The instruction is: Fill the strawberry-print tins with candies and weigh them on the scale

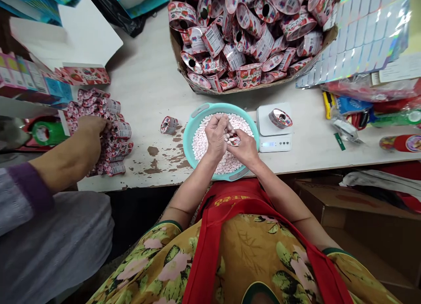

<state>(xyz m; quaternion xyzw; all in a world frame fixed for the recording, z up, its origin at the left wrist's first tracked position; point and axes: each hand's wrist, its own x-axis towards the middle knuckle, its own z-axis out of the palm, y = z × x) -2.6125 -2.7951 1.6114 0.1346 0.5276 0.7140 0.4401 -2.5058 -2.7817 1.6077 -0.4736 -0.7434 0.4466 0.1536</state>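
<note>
A turquoise basin (188, 142) full of small pale-pink candies (204, 139) stands at the table's front edge. Over it, my left hand (216, 133) is closed around some of these candies, several of them showing at its fingertips. My right hand (245, 147) grips a small printed candy pack (234, 140) just beside it, mostly hidden by the fingers. To the right, a white digital scale (265, 123) with a lit display carries another red-and-pink pack (280, 118). A similar pack (169, 125) lies on its side left of the basin.
A cardboard box (177, 61) heaped with printed packs stands behind the basin. At left, a co-worker's hand (90, 126) touches stacked packs (120, 131). Shiny sticker sheets (355, 37), a yellow cutter (327, 104) and a red-wrapped bottle (403, 143) lie at right.
</note>
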